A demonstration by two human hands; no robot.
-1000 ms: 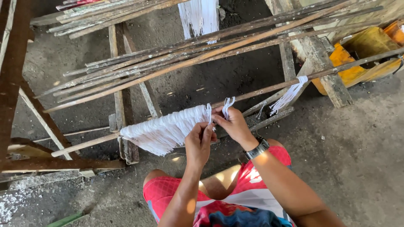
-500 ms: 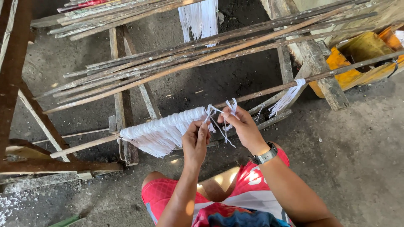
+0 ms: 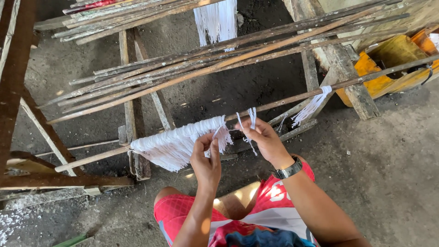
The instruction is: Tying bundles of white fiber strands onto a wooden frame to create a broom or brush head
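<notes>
Left hand [image 3: 206, 158] pinches a thin white thread strand [image 3: 219, 131] at the edge of the thick white thread bundle [image 3: 176, 144] wrapped on a long brown wooden stick [image 3: 283, 99]. Right hand [image 3: 263, 139], fingers curled, grips short white thread ends [image 3: 251, 116] just right of it. Smaller white thread tuft [image 3: 313, 104] hangs farther right; yellow plastic container [image 3: 393, 52] beyond.

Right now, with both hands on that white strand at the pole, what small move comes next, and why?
Probably draw the white strand snug against the wrapped bundle. The right hand holds its loose ends above the pole, the left hand pinches at the bundle's edge, and slack shows between them.
</notes>
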